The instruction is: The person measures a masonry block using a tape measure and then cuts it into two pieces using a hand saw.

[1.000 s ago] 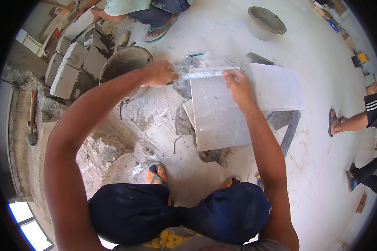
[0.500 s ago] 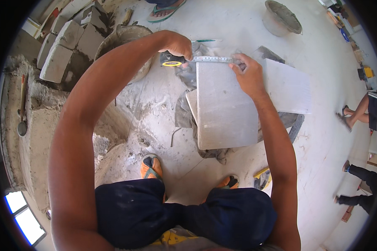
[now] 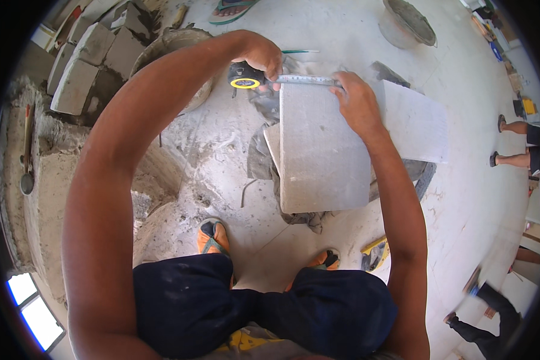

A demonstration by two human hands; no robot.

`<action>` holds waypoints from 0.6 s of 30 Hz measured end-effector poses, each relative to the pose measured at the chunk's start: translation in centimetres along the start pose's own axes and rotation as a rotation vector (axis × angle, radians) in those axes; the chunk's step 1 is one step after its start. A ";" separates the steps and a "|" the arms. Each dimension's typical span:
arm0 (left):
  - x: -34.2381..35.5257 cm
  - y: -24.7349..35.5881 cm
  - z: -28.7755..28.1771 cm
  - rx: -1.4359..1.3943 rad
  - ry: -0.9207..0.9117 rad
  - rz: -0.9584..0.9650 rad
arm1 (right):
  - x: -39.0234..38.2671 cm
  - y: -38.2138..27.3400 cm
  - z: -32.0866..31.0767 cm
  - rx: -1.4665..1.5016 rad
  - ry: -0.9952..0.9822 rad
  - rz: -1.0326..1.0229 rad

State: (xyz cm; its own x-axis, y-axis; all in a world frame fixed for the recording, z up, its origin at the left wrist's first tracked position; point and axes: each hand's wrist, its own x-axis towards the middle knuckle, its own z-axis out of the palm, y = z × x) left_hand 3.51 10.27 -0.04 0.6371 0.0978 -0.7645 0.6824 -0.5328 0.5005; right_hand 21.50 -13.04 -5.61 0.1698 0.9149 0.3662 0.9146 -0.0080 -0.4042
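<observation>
A tape measure (image 3: 240, 76) with a black case and a yellow ring is in my left hand (image 3: 263, 55), at the far left corner of a pale grey block (image 3: 324, 150). Its silver blade (image 3: 306, 80) stretches to the right along the block's far edge. My right hand (image 3: 360, 103) pinches the blade's other end near the far right corner. The block lies on a crumpled grey sheet (image 3: 259, 157). A second pale block (image 3: 415, 123) lies to its right, partly behind my right hand and forearm.
Stacked blocks (image 3: 78, 84) and a mortar-caked tub (image 3: 201, 99) stand at the left. A bucket of mortar (image 3: 405, 27) is at the far right. By my right foot lies a yellow-edged tool (image 3: 375, 253). Other people's legs (image 3: 516, 159) show at the right.
Both hands stay on the tape along the block's far edge; the case has tilted slightly and the view has shifted a little. At the right, other people's legs have moved.
</observation>
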 end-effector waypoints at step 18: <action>0.0 0.0 -0.2 0.005 0.036 0.011 | 0.6 -0.9 0.1 -0.134 -0.029 0.027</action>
State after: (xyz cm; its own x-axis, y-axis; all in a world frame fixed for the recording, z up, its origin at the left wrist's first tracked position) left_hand 3.64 10.45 0.06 0.6569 0.1222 -0.7440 0.6738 -0.5379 0.5066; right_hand 20.72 -12.49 -5.09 0.1857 0.9250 0.3314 0.9510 -0.0844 -0.2976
